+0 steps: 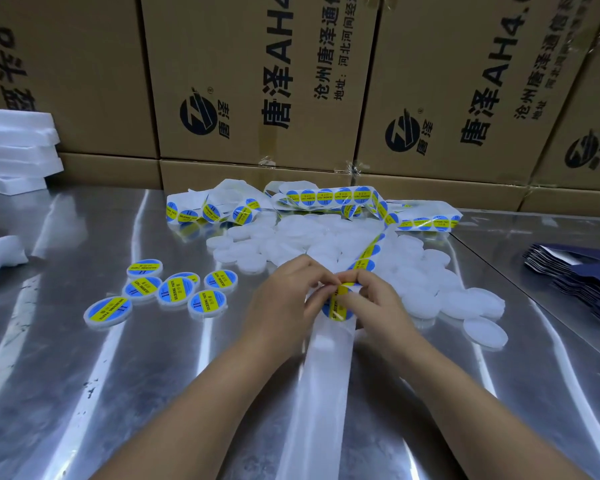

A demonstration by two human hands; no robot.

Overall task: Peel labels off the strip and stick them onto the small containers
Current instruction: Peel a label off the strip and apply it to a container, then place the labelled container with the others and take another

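Note:
A long white backing strip (pixel 326 382) runs from the table's near edge up to my hands, then on to a tangled heap of label strip (pixel 329 199) at the back. My left hand (pixel 284 299) and my right hand (pixel 374 299) meet over the strip and pinch a round blue and yellow label (pixel 338 308) between their fingertips. The label is partly lifted and curled. A pile of plain white round containers (pixel 326 244) lies just behind my hands. Several labelled containers (pixel 174 292) sit in a group to the left.
The metal table (pixel 84 393) is shiny and reflective. Cardboard boxes (pixel 257 81) form a wall along the back. White foam trays (pixel 14 150) are stacked at the far left. A stack of dark blue flat cartons (pixel 582 278) lies at the right edge.

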